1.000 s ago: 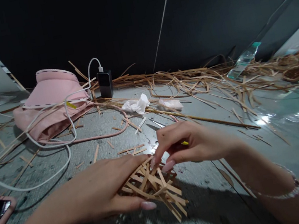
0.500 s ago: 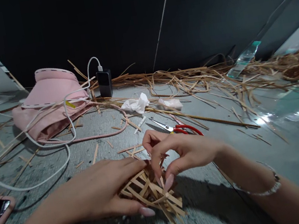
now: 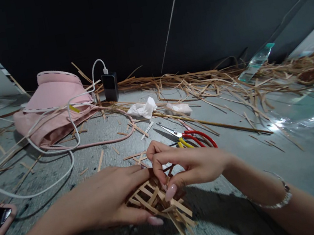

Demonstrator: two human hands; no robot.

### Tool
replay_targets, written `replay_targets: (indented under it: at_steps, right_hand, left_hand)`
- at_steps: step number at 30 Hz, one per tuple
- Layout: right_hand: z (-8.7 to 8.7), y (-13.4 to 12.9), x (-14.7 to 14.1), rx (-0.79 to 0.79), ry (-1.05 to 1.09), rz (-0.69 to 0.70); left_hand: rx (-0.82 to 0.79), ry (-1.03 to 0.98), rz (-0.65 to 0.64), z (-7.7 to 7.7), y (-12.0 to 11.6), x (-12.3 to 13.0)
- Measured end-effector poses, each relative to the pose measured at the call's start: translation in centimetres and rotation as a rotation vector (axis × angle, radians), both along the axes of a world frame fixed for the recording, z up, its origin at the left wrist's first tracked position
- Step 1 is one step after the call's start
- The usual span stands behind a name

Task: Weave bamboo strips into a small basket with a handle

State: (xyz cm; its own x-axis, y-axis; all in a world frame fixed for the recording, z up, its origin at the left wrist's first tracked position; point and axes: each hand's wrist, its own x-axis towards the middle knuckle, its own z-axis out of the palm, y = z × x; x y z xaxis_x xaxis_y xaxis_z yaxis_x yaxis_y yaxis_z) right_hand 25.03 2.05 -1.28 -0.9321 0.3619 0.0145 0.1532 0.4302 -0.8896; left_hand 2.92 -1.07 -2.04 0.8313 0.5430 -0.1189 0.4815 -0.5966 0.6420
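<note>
L hand (image 3: 104,197) is clasping woven strip lattice (image 3: 156,202) from the side, pinning it to grey floor (image 3: 240,175) so strips aren't shifting; R hand (image 3: 186,165) is pinching strip ends at lattice's far edge. Hands are together, both on it. Red-handled scissors (image 3: 194,139) are lying just beyond, within easy reach, w/ loose strip offcuts (image 3: 135,155) nearby.

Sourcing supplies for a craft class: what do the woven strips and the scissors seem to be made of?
The woven strips look like split bamboo or dried palm, matt and unvarnished, with fibrous tan grain; the look can't settle which. The scissors seem to have shiny steel blades and glossy red-and-yellow plastic handles.
</note>
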Motion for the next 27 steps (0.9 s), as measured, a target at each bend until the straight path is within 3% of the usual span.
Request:
replay_targets:
  at_steps: [12,27]
  right_hand:
    - [0.14,-0.28,-0.37,0.118,-0.027,-0.067]
    - [0.64,-0.37,-0.32,0.108,-0.012,-0.11]
  left_hand:
    - [0.036,0.019,0.007,-0.39,0.2,-0.1]
    - [-0.027,-0.022,0.021,-0.02,0.47,-0.24]
